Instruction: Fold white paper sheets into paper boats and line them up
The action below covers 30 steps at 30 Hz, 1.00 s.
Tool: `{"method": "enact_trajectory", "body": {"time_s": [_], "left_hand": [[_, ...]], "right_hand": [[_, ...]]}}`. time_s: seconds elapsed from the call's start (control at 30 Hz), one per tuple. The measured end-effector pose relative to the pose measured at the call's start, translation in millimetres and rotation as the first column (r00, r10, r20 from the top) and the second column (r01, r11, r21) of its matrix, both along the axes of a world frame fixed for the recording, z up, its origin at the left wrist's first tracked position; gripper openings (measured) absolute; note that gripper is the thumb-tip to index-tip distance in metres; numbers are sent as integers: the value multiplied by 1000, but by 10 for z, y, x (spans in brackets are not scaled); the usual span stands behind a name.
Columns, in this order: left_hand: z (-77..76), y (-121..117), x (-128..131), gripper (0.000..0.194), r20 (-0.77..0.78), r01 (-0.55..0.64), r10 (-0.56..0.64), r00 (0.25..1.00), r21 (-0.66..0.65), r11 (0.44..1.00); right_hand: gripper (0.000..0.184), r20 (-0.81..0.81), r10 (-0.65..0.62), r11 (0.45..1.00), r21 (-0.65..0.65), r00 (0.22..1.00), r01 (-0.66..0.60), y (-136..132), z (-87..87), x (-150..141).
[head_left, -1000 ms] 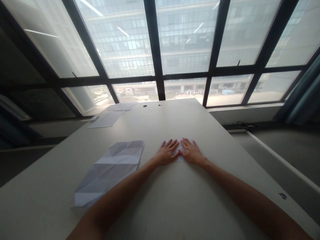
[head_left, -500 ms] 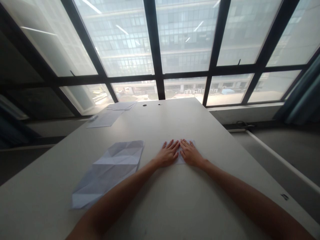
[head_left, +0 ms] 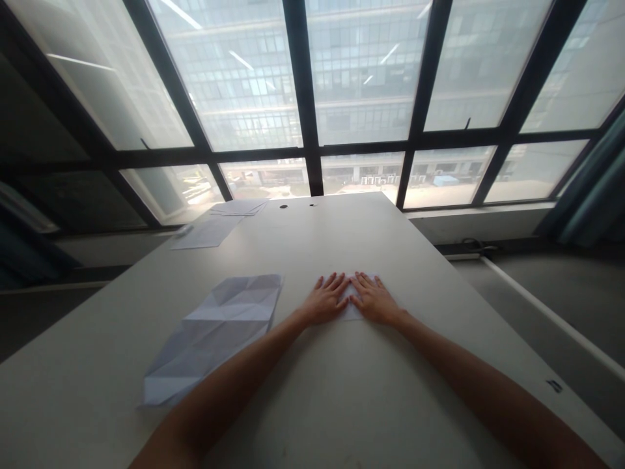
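Note:
Both of my hands lie flat on a small piece of white paper (head_left: 352,313) on the table. My left hand (head_left: 326,301) covers its left part, fingers spread and pointing away from me. Over the right part rests my right hand (head_left: 373,299), its fingers stretched out too. The fingertips of the two hands nearly meet, and a strip of the paper shows between the thumbs. Most of the paper is hidden under the palms. To the left, beside my left forearm, lies a larger creased sheet of white paper (head_left: 222,326), unfolded, with many fold lines.
The white table (head_left: 312,404) narrows toward large windows (head_left: 361,71) with dark frames. Several flat sheets of paper (head_left: 209,231) lie at its far left. A small dark mark (head_left: 555,385) sits near the right edge. A pale rail (head_left: 551,312) runs beyond that edge.
My hands stay pressed on the paper in almost the same place. Only a very slight shift of the view and of the fingers shows.

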<state>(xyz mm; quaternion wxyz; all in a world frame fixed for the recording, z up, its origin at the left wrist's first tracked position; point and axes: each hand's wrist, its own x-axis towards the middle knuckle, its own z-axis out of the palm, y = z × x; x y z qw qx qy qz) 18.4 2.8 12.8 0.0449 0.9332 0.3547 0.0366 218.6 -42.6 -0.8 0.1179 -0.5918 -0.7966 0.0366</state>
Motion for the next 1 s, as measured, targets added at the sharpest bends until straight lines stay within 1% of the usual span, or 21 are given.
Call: {"method": "enact_trajectory", "body": {"time_s": [0.23, 0.4, 0.57, 0.67, 0.8, 1.0], "left_hand": [[24, 90, -79, 68, -29, -77, 76, 997, -2, 997], [61, 67, -51, 70, -41, -135, 135, 990, -3, 991], [123, 24, -38, 70, -62, -202, 201, 978, -12, 979], [124, 18, -38, 69, -60, -208, 207, 977, -6, 978], [70, 47, -51, 68, -32, -195, 195, 980, 1, 981], [-7, 95, -84, 57, 8, -153, 153, 988, 6, 988]], "right_hand": [[60, 57, -97, 995, -27, 994, 98, 110, -39, 147], [60, 80, -177, 983, -42, 981, 181, 172, -54, 263], [59, 81, -241, 968, -46, 967, 245, 172, -57, 290], [58, 72, -243, 969, -29, 967, 246, 163, -67, 285], [58, 44, -247, 969, -12, 968, 248, 164, -87, 288], [58, 28, -250, 968, -18, 968, 251, 190, -120, 299]]}}
